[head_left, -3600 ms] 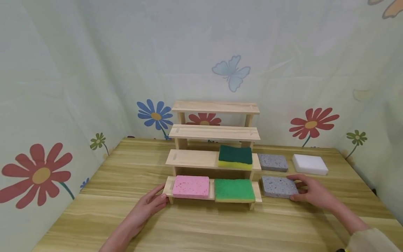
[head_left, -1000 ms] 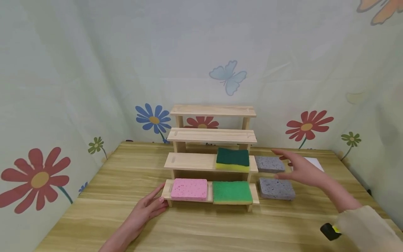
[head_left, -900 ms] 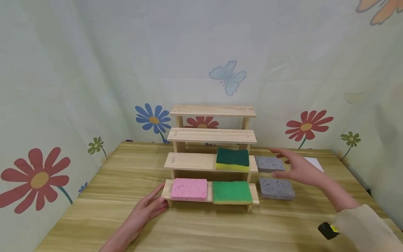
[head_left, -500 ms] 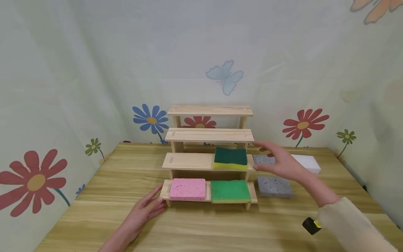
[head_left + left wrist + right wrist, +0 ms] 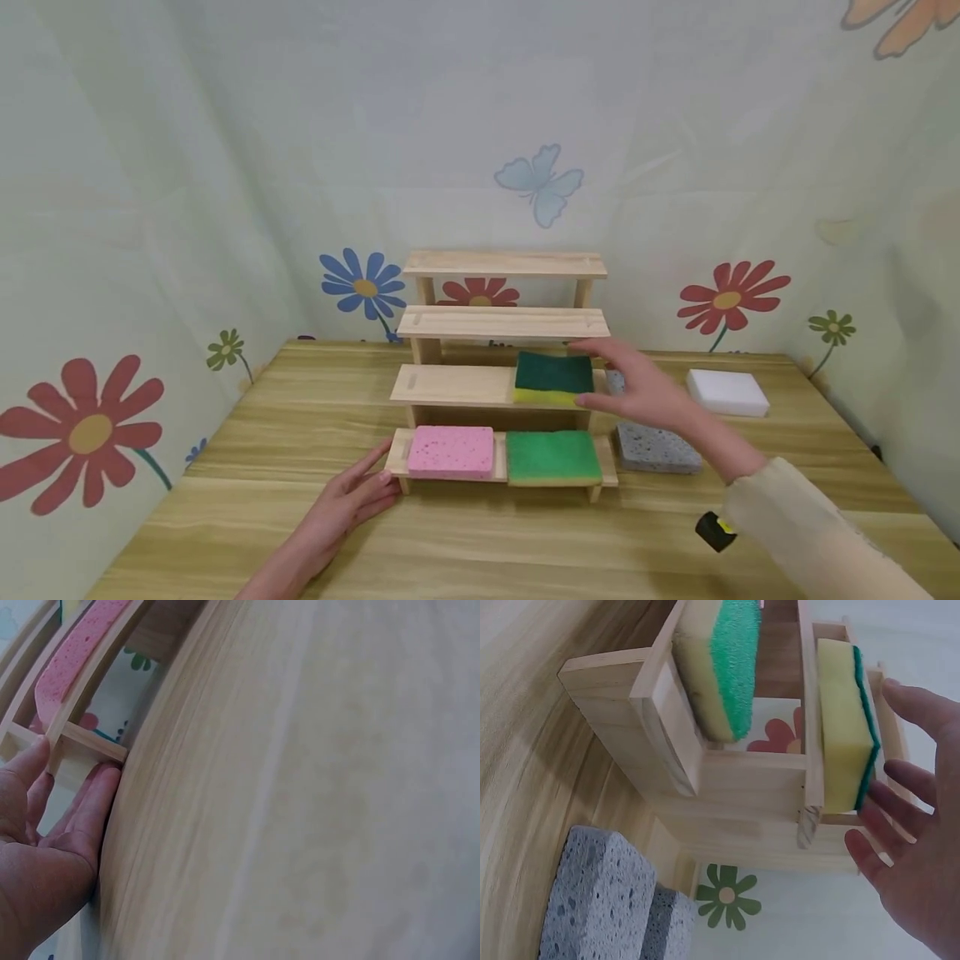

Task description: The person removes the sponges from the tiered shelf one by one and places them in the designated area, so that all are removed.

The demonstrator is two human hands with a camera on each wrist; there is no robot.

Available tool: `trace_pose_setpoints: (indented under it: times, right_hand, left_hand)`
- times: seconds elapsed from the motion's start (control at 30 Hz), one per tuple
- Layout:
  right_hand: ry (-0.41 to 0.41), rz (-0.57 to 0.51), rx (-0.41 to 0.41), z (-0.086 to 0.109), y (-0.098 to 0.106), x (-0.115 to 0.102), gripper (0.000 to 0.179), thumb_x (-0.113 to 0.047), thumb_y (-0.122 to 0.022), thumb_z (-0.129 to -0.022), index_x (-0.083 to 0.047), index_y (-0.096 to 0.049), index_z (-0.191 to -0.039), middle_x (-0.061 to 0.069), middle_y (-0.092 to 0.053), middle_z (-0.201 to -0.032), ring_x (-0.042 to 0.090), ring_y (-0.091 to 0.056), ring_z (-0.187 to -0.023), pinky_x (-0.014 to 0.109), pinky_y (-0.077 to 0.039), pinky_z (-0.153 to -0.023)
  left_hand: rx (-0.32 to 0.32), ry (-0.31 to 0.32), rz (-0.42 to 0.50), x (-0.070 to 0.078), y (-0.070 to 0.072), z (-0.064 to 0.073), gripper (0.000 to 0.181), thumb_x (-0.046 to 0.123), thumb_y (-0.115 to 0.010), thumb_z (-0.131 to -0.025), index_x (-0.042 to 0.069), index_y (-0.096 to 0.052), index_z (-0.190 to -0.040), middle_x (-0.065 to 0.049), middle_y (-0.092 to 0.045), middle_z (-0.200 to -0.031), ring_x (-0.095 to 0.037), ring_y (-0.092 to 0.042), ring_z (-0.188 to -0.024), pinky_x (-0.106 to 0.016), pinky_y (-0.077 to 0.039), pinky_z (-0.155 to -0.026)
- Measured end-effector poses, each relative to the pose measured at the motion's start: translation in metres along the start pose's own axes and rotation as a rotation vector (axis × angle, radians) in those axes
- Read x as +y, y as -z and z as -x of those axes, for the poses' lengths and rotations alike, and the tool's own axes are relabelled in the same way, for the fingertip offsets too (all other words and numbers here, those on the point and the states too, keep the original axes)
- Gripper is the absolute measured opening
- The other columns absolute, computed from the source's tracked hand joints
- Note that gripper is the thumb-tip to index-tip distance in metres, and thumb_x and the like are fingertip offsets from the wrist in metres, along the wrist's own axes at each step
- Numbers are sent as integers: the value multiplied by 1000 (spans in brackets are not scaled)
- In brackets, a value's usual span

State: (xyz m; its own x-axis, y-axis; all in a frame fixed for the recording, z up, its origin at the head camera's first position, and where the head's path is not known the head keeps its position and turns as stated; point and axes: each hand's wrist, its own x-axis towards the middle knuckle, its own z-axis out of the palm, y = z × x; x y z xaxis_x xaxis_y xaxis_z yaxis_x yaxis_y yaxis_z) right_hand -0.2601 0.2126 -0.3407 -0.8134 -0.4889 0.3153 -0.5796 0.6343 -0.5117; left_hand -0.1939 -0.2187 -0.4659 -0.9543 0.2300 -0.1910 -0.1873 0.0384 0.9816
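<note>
Head view: R hand point(image 5: 648, 390) is framing dk-green/yellow scouring sponge point(image 5: 553, 379) w/ fingers spread, no grip, contact unclear; it's sitting at R end of 2nd-lowest shelf point(image 5: 465, 383). Prob. light, squishy, non-slip; pinch front/back edges. L hand point(image 5: 345, 504), fingers near-straight, is touching bottom shelf point(image 5: 401, 450).

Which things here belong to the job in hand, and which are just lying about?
Belongs, it seems:
stand, touched by the left hand
dark sponge, beside the right hand
pink sponge and green sponge, on the stand
probably grey blocks and white block, beside it

Just there, apparently:
flowered cloth
black object by the right sleeve
</note>
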Motion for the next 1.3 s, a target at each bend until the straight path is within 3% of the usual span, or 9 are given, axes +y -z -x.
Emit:
trace_pose_setpoints:
  times: [0.2,0.37,0.53,1.07,1.3]
  right_hand:
    - [-27,26,5,-3,-8,3,71,-41,-77,-84,-17,-48,-144,10,-47,-150,34,-45,-133,60,-47,-105]
    - [-41,35,0,-5,-14,4,71,-44,-78,-82,-17,-50,-142,10,-50,-146,32,-52,-124,56,-52,-100]
    - [-49,0,-16,-6,-19,4,73,-41,-80,-82,-13,-50,-142,11,-54,-141,27,-57,-111,48,-55,-94]
    - [-36,-20,-17,-8,-18,4,63,-33,-75,-87,-15,-51,-142,10,-56,-135,25,-58,-108,44,-56,-93]
    - [-33,-101,13,-5,-18,6,62,-26,-78,-85,-13,-53,-140,10,-56,-136,25,-58,-107,45,-57,-92]
  left_hand:
    - [21,19,18,-2,-1,-1,68,30,-60,-98,25,-27,-157,-25,-38,-155,-25,-58,-126,-32,-53,-105]
    - [26,20,23,-3,-1,-1,69,30,-62,-97,25,-28,-157,-25,-38,-154,-25,-58,-126,-33,-53,-105]
    - [21,29,42,-4,0,1,69,29,-62,-97,23,-27,-157,-26,-36,-155,-24,-59,-125,-32,-53,-105]
    - [22,21,48,-1,2,2,69,29,-61,-98,22,-27,-158,-27,-34,-156,-25,-58,-126,-33,-53,-105]
    - [8,16,40,1,0,1,69,31,-62,-98,21,-28,-157,-25,-37,-155,-22,-59,-124,-32,-54,-104]
